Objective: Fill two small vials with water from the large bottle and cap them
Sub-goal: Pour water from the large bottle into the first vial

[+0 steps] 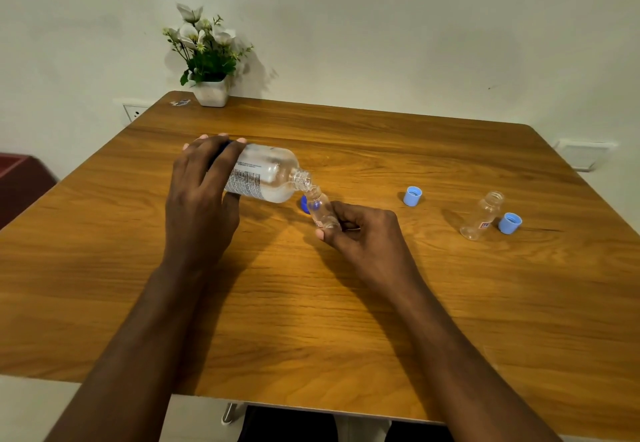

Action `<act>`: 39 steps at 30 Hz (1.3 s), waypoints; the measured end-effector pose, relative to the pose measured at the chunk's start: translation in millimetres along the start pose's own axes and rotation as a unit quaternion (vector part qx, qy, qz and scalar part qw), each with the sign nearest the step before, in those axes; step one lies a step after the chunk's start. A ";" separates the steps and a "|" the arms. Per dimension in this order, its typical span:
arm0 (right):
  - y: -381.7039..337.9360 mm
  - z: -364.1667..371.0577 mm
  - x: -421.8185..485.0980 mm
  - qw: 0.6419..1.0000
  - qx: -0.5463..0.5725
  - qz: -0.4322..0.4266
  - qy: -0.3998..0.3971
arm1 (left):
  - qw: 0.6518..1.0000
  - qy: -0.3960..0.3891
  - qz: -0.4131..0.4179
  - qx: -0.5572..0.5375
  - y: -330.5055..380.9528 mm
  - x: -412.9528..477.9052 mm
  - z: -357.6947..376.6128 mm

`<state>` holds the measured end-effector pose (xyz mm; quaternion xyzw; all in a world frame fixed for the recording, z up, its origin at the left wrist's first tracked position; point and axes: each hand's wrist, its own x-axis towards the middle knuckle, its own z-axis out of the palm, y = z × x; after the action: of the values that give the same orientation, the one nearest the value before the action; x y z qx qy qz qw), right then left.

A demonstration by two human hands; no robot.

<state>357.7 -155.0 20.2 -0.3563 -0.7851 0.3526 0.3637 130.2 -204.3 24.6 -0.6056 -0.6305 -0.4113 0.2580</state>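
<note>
Clear plastic large bottle (266,174) tipped almost flat over the brown wooden table (311,320), left hand (197,199) fingers curled round its base end, open mouth touching the neck of a small clear vial (320,207). Vial tilted toward it, pinched low by the curled fingers of the right hand (367,233), dark blue cap (304,205) just behind. Well apart to the right, second small clear vial (482,215) standing uncapped, light blue cap (509,223) just beside, another light blue cap (412,196) between the vials
</note>
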 end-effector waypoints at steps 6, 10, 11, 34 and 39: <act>0.2 0.0 0.2 1.000 0.000 0.002 0.001 | 1.000 0.003 0.001 0.000 -0.5 0.5 -0.2; 0.3 0.4 0.9 1.000 -0.008 -0.002 -0.004 | 1.000 0.000 0.001 -0.002 -0.4 -0.3 0.1; 0.2 0.5 0.8 1.000 -0.004 0.000 -0.003 | 1.000 0.000 0.001 -0.002 -0.4 -0.3 -0.1; 1.2 1.5 0.2 1.000 0.008 0.011 0.003 | 1.000 -0.004 0.003 -0.010 -2.4 -0.3 0.2; 1.6 1.3 0.0 1.000 0.010 0.013 0.002 | 1.000 -0.005 0.004 -0.012 -1.5 -0.5 -0.1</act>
<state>357.1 -154.7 18.3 -0.3638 -0.7761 0.3643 0.3641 128.8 -204.5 24.0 -0.6130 -0.6245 -0.4151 0.2489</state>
